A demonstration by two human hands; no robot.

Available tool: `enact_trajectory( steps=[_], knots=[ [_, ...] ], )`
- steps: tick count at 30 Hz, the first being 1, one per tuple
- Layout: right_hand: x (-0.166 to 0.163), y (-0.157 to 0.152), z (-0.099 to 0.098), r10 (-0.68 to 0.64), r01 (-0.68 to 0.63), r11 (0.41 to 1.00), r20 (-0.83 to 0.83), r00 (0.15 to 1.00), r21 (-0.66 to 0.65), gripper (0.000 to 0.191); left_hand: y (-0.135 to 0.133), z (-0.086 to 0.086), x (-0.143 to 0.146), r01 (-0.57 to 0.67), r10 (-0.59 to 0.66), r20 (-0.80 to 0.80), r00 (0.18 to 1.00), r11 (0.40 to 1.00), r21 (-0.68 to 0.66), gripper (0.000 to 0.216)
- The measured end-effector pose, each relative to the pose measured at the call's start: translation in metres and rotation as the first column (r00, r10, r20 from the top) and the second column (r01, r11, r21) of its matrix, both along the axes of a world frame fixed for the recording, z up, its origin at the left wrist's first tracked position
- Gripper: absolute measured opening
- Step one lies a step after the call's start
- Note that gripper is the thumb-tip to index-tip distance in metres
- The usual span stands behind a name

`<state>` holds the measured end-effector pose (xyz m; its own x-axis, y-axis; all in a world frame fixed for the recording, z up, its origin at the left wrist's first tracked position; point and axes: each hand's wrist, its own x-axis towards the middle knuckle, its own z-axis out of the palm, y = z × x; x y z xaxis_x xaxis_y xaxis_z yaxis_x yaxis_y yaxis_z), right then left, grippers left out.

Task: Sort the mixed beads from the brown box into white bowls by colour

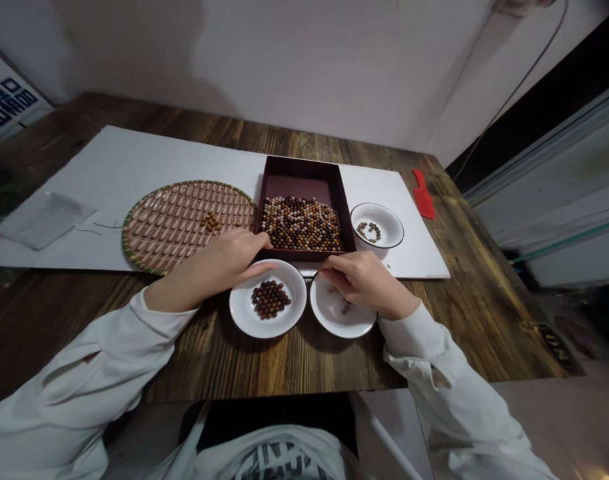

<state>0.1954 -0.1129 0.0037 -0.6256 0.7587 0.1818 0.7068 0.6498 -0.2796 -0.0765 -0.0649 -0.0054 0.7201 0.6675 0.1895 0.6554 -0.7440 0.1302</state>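
Observation:
A dark maroon box [284, 179] holds a heap of mixed brown, tan and pale beads [301, 223]. My left hand [219, 261] rests beside the box's front left corner, fingers stretched toward a white plate [244, 310] of dark brown beads [269, 299]. My right hand [360, 280] hovers over a second white plate [337, 323], fingers curled in a pinch; a few beads lie on that plate under it. What the pinch holds is hidden. A white bowl [390, 230] to the right of the box has several beads in it.
A round woven tray [169, 223] with a small cluster of tan beads sits left of the box on a white sheet [134, 160]. A clear plastic bag [42, 217] lies far left, a red tool [423, 193] far right. The wooden table's edge is near my body.

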Motion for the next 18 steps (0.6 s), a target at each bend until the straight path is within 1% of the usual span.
enact_trajectory(
  steps=[8, 14, 18],
  knots=[
    [-0.0006, 0.0001, 0.0005, -0.01, 0.01, 1.0, 0.002, 1.0, -0.013, 0.019, 0.0006, -0.0013, -0.0001, -0.007, 0.007, 0.016, 1.0, 1.0, -0.029, 0.038],
    [-0.0003, -0.0002, -0.0001, -0.011, 0.011, 1.0, -0.01, 1.0, -0.012, 0.019, 0.0001, -0.0005, 0.0004, 0.0, 0.0, 0.008, 1.0, 1.0, -0.007, 0.038],
    [-0.0002, 0.0001, -0.001, -0.007, 0.007, 1.0, -0.018, 1.0, 0.004, 0.019, -0.0004, 0.0, 0.0003, -0.003, 0.003, 0.007, 1.0, 1.0, -0.021, 0.038]
  ],
)
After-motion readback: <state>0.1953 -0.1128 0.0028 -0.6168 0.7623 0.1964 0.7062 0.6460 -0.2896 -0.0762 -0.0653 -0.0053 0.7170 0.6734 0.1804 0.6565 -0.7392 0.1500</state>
